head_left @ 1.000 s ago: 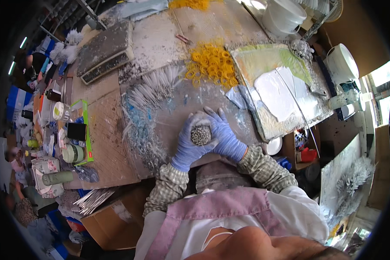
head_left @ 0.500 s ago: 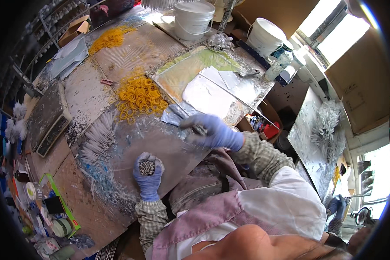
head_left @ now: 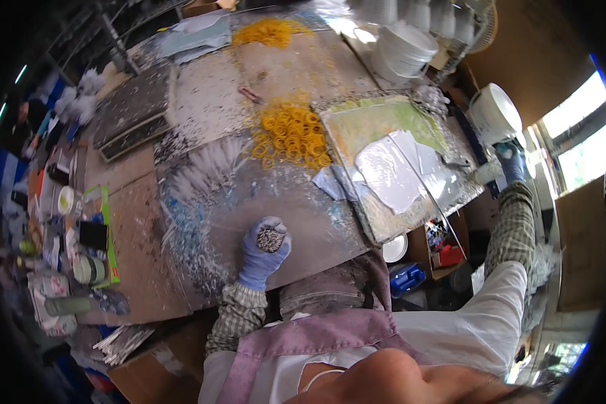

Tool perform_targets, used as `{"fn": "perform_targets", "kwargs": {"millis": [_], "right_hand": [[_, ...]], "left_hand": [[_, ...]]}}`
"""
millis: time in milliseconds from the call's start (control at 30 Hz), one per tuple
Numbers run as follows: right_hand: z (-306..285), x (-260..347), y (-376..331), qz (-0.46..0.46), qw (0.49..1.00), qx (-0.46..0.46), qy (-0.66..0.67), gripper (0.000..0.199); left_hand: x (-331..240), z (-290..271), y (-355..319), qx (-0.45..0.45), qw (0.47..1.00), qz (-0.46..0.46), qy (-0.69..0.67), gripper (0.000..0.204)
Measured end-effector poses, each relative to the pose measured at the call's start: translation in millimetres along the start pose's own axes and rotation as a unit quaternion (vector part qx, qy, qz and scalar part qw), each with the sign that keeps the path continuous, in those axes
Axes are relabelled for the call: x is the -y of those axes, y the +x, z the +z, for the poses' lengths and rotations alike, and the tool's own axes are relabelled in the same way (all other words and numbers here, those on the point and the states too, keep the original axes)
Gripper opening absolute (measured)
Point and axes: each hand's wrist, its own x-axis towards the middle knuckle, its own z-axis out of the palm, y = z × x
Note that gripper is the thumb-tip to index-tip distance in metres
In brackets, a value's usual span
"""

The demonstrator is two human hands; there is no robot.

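Fingers of the left hand (head_left: 262,250), gloved in blue, curl up around a tight bundle of thin silvery sticks (head_left: 271,239), holding it on end just above the spattered counter (head_left: 202,108), probably so the loose pieces stay packed together. Far out to the side, the right hand (head_left: 513,161), also blue-gloved, reaches past the counter's edge toward a white bucket (head_left: 493,114); whether its fingers are spread or pressed together I cannot tell. Between the two hands lies a slanted board (head_left: 357,128) with white sheets (head_left: 387,172) on it. Beyond the bundle sits a heap of yellow rings (head_left: 291,133), within easy reach. At the counter's left edge stand small tubs and a green-edged flat packet (head_left: 108,239); below the board, a red box (head_left: 449,256).
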Motion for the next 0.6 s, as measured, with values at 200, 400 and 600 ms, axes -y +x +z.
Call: {"fn": "perform_targets", "kwargs": {"millis": [200, 400, 600], "right_hand": [[23.3, 35.2, -33.9, -0.059, 0.984, -0.108, -0.131, 0.065], [-9.5, 73.4, -107.5, -0.207, 0.964, -0.145, -0.077, 0.043], [-114.0, 213.0, -182.5, -0.372, 0.909, -0.184, 0.05, 0.031]], "left_hand": [[-7.8, 2.3, -12.8, -0.04, 0.988, 0.105, 0.109, 0.042], [-10.2, 0.2, -9.5, -0.051, 0.97, 0.151, 0.183, 0.041], [-23.4, -1.3, -0.4, -0.032, 0.959, 0.186, 0.21, 0.042]]}}
